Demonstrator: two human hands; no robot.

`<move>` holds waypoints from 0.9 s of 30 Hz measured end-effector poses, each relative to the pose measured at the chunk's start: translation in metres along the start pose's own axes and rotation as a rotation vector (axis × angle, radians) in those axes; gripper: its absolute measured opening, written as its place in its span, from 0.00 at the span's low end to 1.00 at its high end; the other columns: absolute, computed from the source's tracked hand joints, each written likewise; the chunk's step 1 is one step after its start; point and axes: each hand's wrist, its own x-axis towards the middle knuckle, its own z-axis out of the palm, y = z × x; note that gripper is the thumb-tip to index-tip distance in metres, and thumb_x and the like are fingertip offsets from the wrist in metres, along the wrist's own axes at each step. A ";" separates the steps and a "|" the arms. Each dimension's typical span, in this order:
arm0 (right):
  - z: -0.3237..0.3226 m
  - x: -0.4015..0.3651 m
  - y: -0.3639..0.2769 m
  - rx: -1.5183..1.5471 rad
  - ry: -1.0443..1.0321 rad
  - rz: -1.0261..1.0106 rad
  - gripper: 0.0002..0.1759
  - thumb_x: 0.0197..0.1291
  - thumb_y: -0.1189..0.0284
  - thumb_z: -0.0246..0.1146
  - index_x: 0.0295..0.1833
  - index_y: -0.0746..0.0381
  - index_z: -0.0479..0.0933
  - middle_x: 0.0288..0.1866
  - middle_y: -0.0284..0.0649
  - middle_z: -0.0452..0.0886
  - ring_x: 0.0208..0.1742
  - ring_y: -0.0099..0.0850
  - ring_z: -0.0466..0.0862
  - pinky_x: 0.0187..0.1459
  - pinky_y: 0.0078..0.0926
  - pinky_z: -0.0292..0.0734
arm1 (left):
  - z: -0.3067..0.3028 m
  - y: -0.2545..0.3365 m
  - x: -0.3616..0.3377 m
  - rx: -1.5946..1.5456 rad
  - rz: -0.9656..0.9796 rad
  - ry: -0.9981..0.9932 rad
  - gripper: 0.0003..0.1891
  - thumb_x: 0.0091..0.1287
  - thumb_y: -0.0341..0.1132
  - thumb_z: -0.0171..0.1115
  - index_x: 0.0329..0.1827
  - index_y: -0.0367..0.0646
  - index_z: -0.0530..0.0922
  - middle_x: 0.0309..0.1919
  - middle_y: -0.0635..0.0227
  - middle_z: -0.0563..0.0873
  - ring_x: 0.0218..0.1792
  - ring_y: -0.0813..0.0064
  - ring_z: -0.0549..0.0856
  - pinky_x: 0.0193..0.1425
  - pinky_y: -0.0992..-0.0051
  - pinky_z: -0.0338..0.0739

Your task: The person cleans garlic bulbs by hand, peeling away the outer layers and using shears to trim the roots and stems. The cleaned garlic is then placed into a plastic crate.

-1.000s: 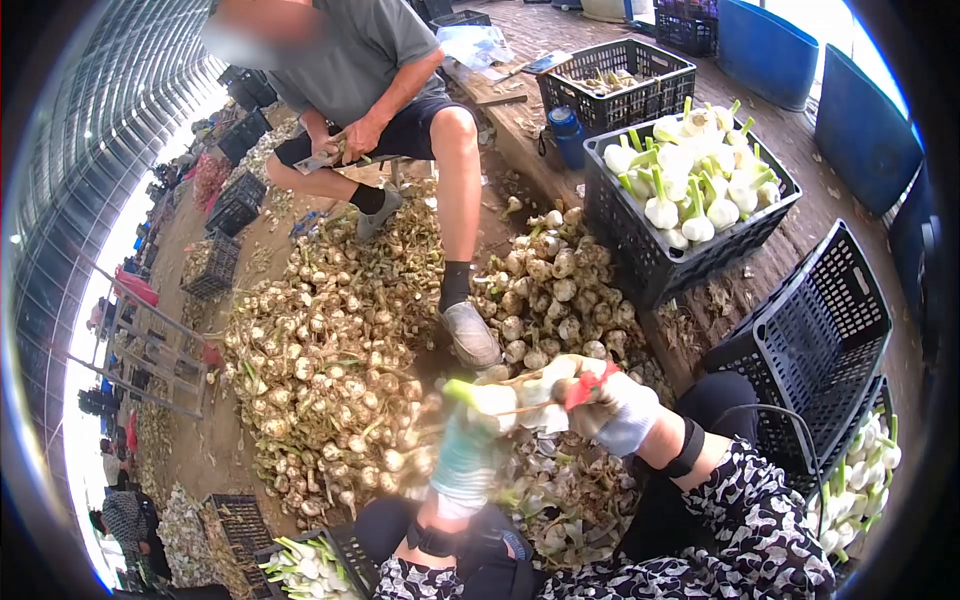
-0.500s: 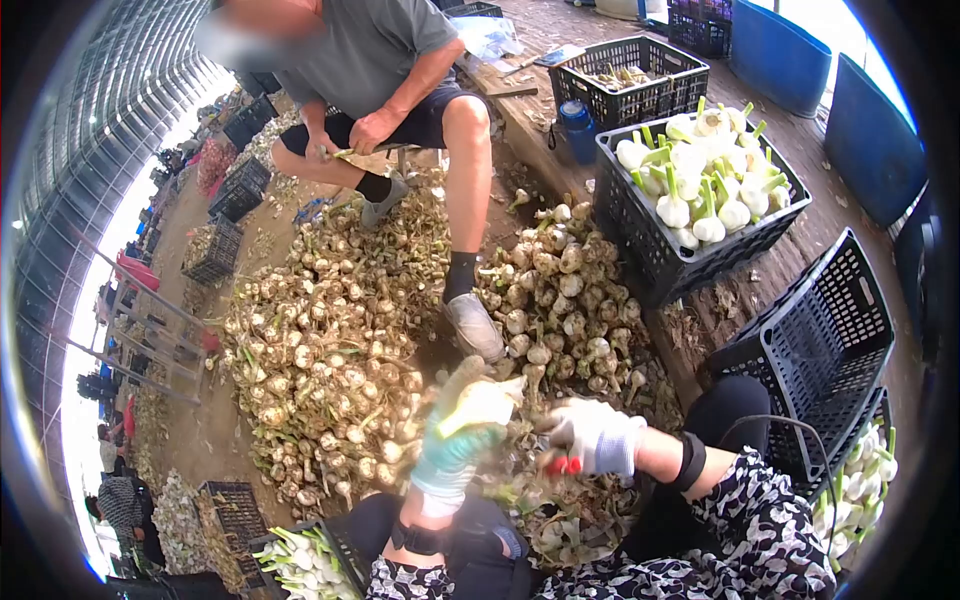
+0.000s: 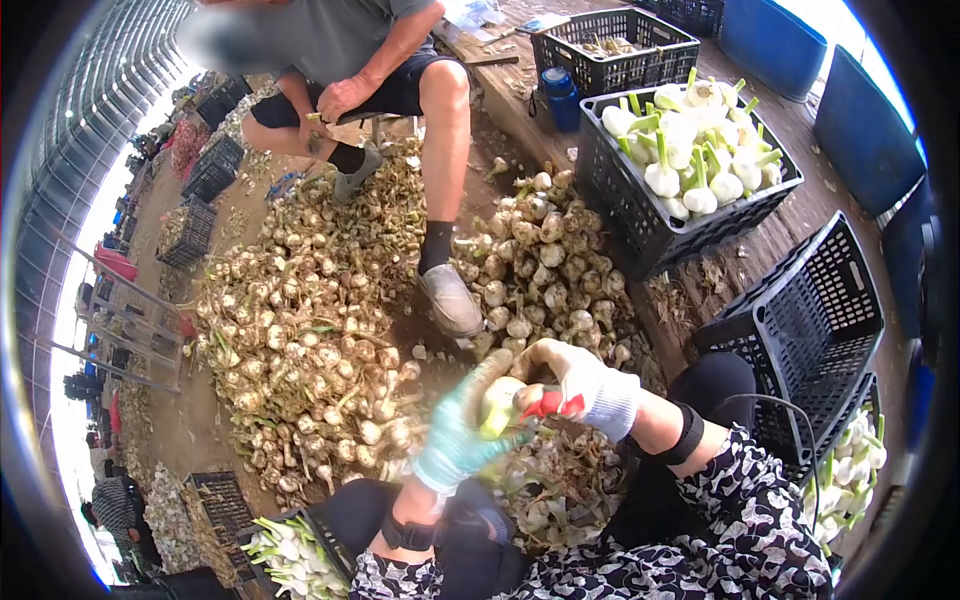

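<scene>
My left hand (image 3: pixel 455 440), in a teal glove, holds a pale garlic bulb (image 3: pixel 499 402) with a greenish stem pointing down. My right hand (image 3: pixel 585 378), in a whitish knit glove, is closed on a small red-handled tool (image 3: pixel 556 404); its working end is hidden at the bulb. The two hands meet in front of my knees. Beneath them lies a heap of papery garlic skins and trimmings (image 3: pixel 560 480). Just beyond is a pile of untrimmed garlic (image 3: pixel 300 350), brown and dirty, with a second pile (image 3: pixel 550 260) to its right.
A black crate (image 3: pixel 640 235) heaped with clean white garlic stands on the wooden platform at right. An empty black crate (image 3: pixel 815 310) tilts near my right knee. Another person (image 3: pixel 350 60) sits opposite, one shoe (image 3: pixel 452 300) between the piles. Trimmed garlic (image 3: pixel 290 555) fills a crate at lower left.
My right hand has moved left and up, bringing the red-handled tool against the bulb in my left hand. The whole view has shifted slightly. The person opposite has moved their hands a little.
</scene>
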 end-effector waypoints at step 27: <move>0.002 -0.005 0.004 0.471 -0.110 -0.017 0.27 0.58 0.69 0.61 0.61 0.66 0.64 0.43 0.39 0.78 0.42 0.20 0.76 0.42 0.19 0.73 | 0.008 -0.004 0.002 -0.576 -0.100 0.037 0.45 0.41 0.27 0.77 0.66 0.40 0.62 0.53 0.62 0.76 0.48 0.71 0.79 0.52 0.77 0.77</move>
